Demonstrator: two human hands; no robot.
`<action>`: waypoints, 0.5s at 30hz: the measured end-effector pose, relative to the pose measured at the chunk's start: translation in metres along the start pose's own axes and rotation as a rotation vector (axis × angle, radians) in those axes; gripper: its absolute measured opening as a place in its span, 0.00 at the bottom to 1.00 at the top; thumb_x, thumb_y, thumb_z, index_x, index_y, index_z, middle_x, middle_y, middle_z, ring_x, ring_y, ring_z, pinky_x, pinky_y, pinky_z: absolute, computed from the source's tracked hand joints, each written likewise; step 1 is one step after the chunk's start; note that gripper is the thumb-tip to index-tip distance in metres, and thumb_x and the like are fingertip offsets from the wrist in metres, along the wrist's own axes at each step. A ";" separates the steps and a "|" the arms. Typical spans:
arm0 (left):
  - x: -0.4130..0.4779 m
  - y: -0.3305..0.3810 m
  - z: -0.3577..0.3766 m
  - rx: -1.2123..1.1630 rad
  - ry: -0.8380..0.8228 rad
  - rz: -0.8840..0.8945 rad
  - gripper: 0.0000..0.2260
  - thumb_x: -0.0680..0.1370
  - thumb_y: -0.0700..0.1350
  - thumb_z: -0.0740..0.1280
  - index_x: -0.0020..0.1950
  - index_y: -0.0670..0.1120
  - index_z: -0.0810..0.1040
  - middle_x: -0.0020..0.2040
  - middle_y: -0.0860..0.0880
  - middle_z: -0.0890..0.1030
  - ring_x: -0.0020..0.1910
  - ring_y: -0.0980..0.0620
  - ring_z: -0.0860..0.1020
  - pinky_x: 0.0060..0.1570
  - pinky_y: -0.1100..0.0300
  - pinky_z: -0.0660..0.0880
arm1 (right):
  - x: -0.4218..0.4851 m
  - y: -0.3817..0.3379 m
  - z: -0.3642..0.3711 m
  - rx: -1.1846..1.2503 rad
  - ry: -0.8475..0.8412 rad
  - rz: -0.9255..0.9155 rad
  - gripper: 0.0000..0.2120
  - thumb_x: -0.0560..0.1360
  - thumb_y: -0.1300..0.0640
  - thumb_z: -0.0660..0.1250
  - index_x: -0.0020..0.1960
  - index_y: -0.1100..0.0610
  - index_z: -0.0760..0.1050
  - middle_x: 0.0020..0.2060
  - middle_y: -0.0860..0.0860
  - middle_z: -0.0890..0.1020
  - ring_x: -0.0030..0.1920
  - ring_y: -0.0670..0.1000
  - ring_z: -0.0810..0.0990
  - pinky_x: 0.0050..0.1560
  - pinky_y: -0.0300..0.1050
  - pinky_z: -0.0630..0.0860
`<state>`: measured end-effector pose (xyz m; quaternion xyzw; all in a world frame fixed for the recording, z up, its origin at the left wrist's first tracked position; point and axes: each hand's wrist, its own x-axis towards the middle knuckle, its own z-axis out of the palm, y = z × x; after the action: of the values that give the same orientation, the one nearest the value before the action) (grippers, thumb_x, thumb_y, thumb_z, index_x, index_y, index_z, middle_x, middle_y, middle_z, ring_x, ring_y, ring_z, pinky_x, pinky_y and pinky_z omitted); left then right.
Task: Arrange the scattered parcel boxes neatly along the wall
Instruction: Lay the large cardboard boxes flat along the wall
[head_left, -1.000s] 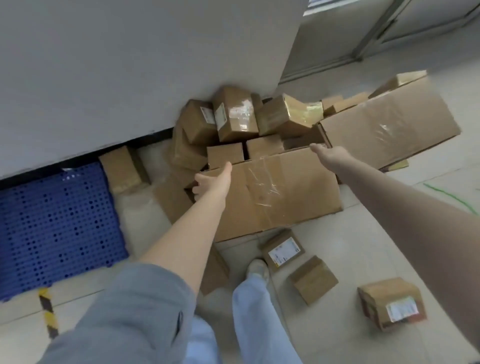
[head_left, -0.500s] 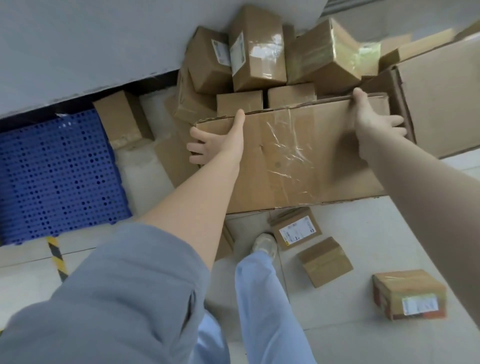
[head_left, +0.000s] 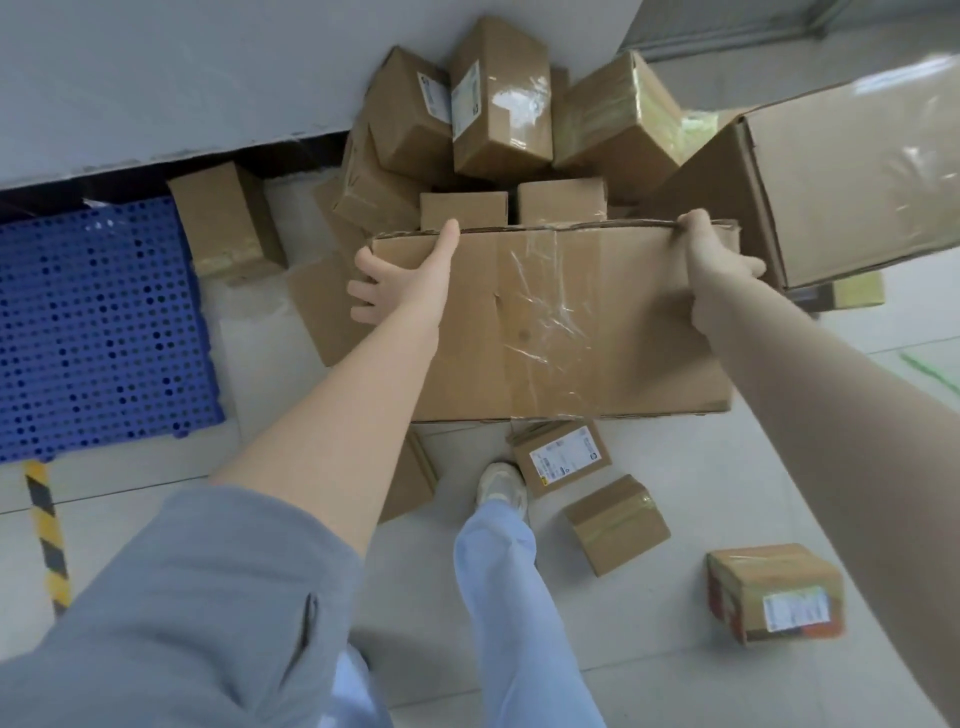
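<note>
A wide flat cardboard box (head_left: 561, 322) with clear tape across its top sits in front of me. My left hand (head_left: 400, 280) grips its far left corner, thumb on the top edge and fingers round the side. My right hand (head_left: 717, 260) grips the far right corner in the same way. Behind the box, several smaller parcel boxes (head_left: 498, 98) lie heaped against the grey wall (head_left: 208, 73). A second large box (head_left: 852, 182) stands at the right.
A blue perforated pallet (head_left: 98, 322) lies on the floor at the left, with a small box (head_left: 223, 223) beside it. Three small parcels (head_left: 774, 592) lie scattered on the tiles near my foot (head_left: 501, 483). Yellow-black tape (head_left: 47, 530) marks the floor at left.
Both hands reached forward and took hold of the wide box's far corners. I have leaned closer, so the box and the heap look larger and nearer.
</note>
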<state>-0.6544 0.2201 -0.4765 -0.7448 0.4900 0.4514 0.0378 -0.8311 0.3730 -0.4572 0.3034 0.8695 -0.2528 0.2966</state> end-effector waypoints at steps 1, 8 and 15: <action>-0.003 -0.013 -0.008 -0.034 -0.024 -0.020 0.46 0.64 0.73 0.65 0.75 0.57 0.50 0.75 0.49 0.54 0.72 0.42 0.56 0.68 0.40 0.62 | -0.009 0.014 -0.007 0.003 -0.004 0.004 0.48 0.62 0.29 0.62 0.73 0.57 0.57 0.70 0.56 0.63 0.70 0.61 0.61 0.69 0.57 0.62; -0.043 -0.086 -0.082 -0.354 -0.033 -0.136 0.40 0.70 0.62 0.68 0.76 0.50 0.57 0.74 0.49 0.63 0.70 0.46 0.66 0.68 0.48 0.63 | -0.102 0.078 -0.052 -0.099 -0.046 -0.139 0.45 0.69 0.30 0.60 0.75 0.57 0.54 0.72 0.57 0.60 0.72 0.60 0.58 0.68 0.56 0.60; -0.107 -0.142 -0.210 -0.436 -0.075 -0.095 0.29 0.70 0.52 0.69 0.68 0.46 0.66 0.60 0.45 0.73 0.50 0.45 0.71 0.46 0.54 0.68 | -0.249 0.149 -0.105 -0.036 0.016 -0.322 0.49 0.68 0.29 0.63 0.73 0.63 0.55 0.70 0.60 0.65 0.70 0.61 0.65 0.67 0.58 0.64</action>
<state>-0.4243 0.2636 -0.3317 -0.7402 0.3436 0.5717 -0.0846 -0.6094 0.4466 -0.2562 0.1566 0.9137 -0.2791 0.2506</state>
